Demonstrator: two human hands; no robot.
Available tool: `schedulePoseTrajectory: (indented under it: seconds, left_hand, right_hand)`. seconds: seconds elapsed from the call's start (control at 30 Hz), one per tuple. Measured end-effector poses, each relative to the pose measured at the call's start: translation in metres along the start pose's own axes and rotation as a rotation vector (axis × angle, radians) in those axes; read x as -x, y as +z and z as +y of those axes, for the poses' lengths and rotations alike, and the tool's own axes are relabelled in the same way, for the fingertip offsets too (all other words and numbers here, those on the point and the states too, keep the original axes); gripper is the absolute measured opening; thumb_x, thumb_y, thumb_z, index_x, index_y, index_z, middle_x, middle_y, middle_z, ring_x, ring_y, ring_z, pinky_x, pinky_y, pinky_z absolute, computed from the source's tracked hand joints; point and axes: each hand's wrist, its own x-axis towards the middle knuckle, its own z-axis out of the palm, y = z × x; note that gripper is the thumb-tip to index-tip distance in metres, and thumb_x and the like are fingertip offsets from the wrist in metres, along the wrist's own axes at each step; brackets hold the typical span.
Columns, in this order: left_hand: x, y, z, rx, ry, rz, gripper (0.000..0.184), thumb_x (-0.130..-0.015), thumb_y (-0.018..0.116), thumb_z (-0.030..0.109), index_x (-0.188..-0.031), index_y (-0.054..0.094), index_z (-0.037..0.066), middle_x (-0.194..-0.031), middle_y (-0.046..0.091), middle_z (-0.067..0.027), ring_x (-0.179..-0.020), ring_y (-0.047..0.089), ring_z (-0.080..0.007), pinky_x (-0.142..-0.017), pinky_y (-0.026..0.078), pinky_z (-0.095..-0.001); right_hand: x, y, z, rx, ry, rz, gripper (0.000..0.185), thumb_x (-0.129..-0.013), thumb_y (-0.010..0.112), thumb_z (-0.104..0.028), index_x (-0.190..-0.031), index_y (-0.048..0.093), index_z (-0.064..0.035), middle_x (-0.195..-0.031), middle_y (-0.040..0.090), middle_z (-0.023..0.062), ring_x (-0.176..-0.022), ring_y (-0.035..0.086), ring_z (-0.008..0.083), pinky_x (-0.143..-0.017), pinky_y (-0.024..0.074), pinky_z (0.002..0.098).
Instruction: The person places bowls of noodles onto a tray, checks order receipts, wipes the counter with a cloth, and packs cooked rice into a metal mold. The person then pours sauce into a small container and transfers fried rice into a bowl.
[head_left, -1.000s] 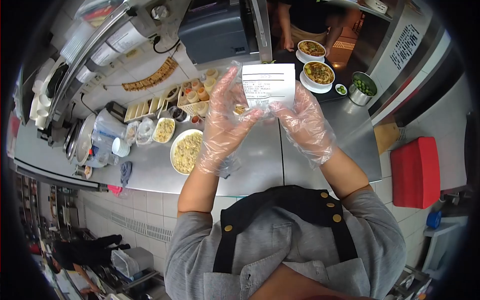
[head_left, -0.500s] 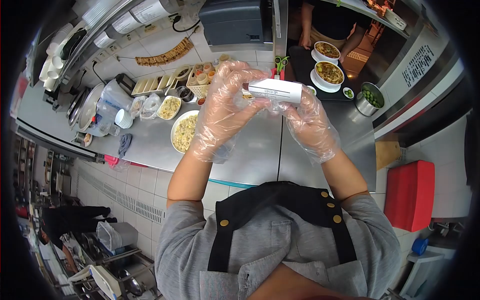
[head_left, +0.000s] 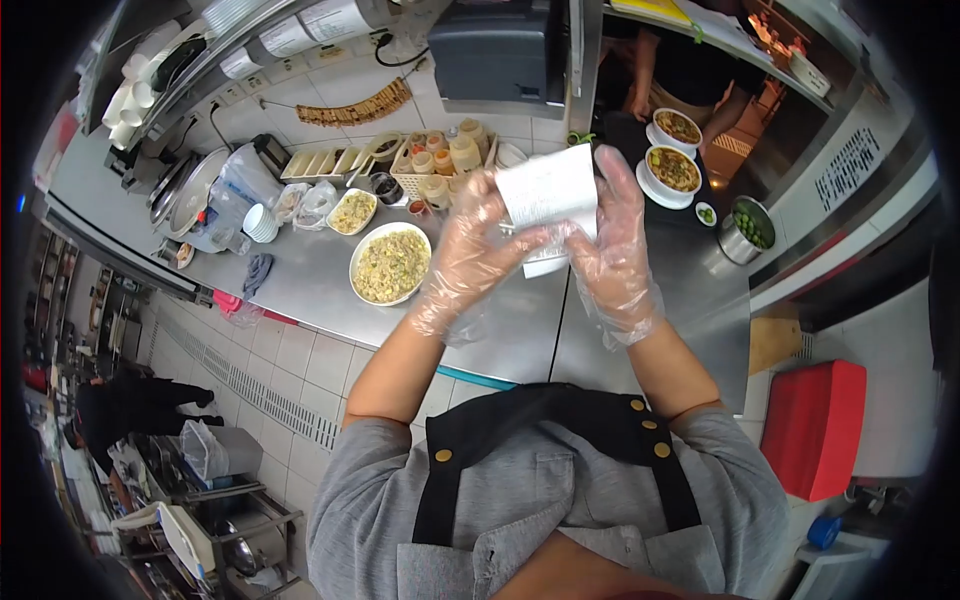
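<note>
Both hands, in clear plastic gloves, hold a white printed paper slip (head_left: 546,188) above the steel counter (head_left: 490,345). My left hand (head_left: 470,255) pinches its left edge, thumb across the lower part. On the right side, my right hand (head_left: 615,255) grips the lower edge with its thumb, its index finger pointing up beside the paper. The slip is spread open, with a folded end hanging below the thumbs; its print is too small to read. A large white bowl of yellowish chopped food (head_left: 391,263) stands left of my left hand, and a smaller bowl (head_left: 352,212) sits behind it.
Two bowls of soup (head_left: 674,172) stand at the back right, near another person's hand (head_left: 640,105). A metal pot of limes (head_left: 748,228) is at the right. Sauce bottles fill a basket (head_left: 405,180) by the wall. A red bin (head_left: 815,430) stands right of the counter.
The paper was a narrow roll or fold between my hands; now it is opened into a wider sheet. My hands have come slightly lower, and the view has shifted.
</note>
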Motion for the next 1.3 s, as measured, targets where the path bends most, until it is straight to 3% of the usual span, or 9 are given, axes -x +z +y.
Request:
schedulePoseTrajectory:
  seconds: [0.2,0.33,0.53,0.63,0.77,0.97,1.03,1.07,1.3]
  left_hand:
    - [0.015,0.005,-0.020,0.676,-0.455,-0.003,0.039,-0.089,0.075,0.013,-0.124,0.062,0.001,-0.131,0.056,-0.0069,-0.119,0.050,-0.0123,-0.099,0.044,-0.0319]
    - [0.018,-0.009,-0.038,0.718,-0.265,0.314,0.044,-0.094,0.069,0.009,-0.134,0.052,0.003,-0.126,0.060,-0.0061,-0.115,0.055,-0.0132,-0.099,0.045,-0.0320]
    - [-0.031,-0.200,-0.105,0.132,-0.028,0.805,0.030,-0.097,0.065,0.018,-0.121,0.056,0.001,-0.110,0.064,-0.0095,-0.099,0.059,-0.0169,-0.090,0.048,-0.0339]
    - [-0.087,-0.326,-0.177,0.401,0.226,0.794,0.027,-0.095,0.064,0.010,-0.120,0.056,0.004,-0.114,0.062,-0.0084,-0.101,0.060,-0.0162,-0.091,0.048,-0.0306]
    - [-0.124,-0.427,-0.270,0.150,0.022,0.746,0.077,-0.090,0.064,-0.005,-0.151,0.022,0.015,-0.110,0.064,-0.0137,-0.095,0.064,-0.0179,-0.076,0.053,-0.0272]
    - [-0.111,-0.459,-0.347,0.127,-0.030,0.583,0.058,-0.089,0.062,-0.006,-0.141,0.040,0.010,-0.109,0.066,-0.0131,-0.096,0.063,-0.0126,-0.081,0.051,-0.0241]
    - [-0.122,-0.471,-0.359,-0.088,0.227,0.614,0.026,-0.094,0.058,0.000,-0.121,0.058,0.002,-0.103,0.071,-0.0095,-0.103,0.064,-0.0167,-0.096,0.048,-0.0298]
    - [-0.128,-0.476,-0.363,0.300,0.084,0.576,0.018,-0.097,0.057,0.004,-0.113,0.065,0.001,-0.112,0.070,-0.0103,-0.107,0.064,-0.0177,-0.098,0.048,-0.0321]
    - [-0.154,-0.484,-0.322,-0.003,0.141,0.599,0.025,-0.099,0.057,0.009,-0.121,0.064,-0.002,-0.126,0.066,-0.0160,-0.113,0.063,-0.0205,-0.101,0.048,-0.0321]
  right_hand:
    - [-0.002,-0.001,0.003,0.106,0.226,-0.127,0.058,-0.083,0.068,0.005,-0.138,0.052,0.0004,-0.141,0.050,0.0136,-0.134,0.045,0.0229,-0.114,0.0311,0.0360]
    - [0.004,0.009,0.030,0.033,0.138,0.020,0.063,-0.081,0.074,0.001,-0.140,0.051,0.0008,-0.142,0.051,0.0159,-0.132,0.047,0.0234,-0.113,0.0339,0.0369]
    - [0.005,0.015,0.050,0.291,0.095,0.064,0.030,-0.086,0.064,0.009,-0.114,0.067,0.0006,-0.114,0.065,0.0105,-0.108,0.062,0.0186,-0.096,0.0473,0.0300]
    - [-0.017,0.059,0.049,0.466,0.035,-0.042,0.025,-0.088,0.062,0.008,-0.111,0.069,0.0007,-0.111,0.066,0.0103,-0.107,0.062,0.0181,-0.096,0.0465,0.0306]
    - [-0.027,0.131,0.073,0.379,-0.007,0.136,0.028,-0.090,0.061,0.006,-0.117,0.066,0.0017,-0.117,0.065,0.0118,-0.112,0.060,0.0189,-0.101,0.0437,0.0318]
    - [-0.062,0.213,0.120,0.256,0.119,0.147,0.043,-0.091,0.064,-0.003,-0.134,0.056,-0.0008,-0.134,0.057,0.0146,-0.128,0.051,0.0222,-0.111,0.0358,0.0349]
    - [-0.065,0.228,0.126,0.179,0.165,0.115,0.049,-0.090,0.065,-0.005,-0.138,0.053,-0.0010,-0.140,0.054,0.0148,-0.134,0.045,0.0220,-0.114,0.0318,0.0348]
    - [-0.067,0.236,0.127,0.148,0.194,0.099,0.053,-0.089,0.065,-0.004,-0.140,0.051,-0.0012,-0.142,0.052,0.0149,-0.137,0.042,0.0217,-0.115,0.0298,0.0347]
    - [-0.072,0.265,0.132,0.021,0.248,0.009,0.060,-0.087,0.054,0.007,-0.145,0.045,-0.0020,-0.149,0.045,0.0131,-0.140,0.039,0.0214,-0.117,0.0262,0.0339]
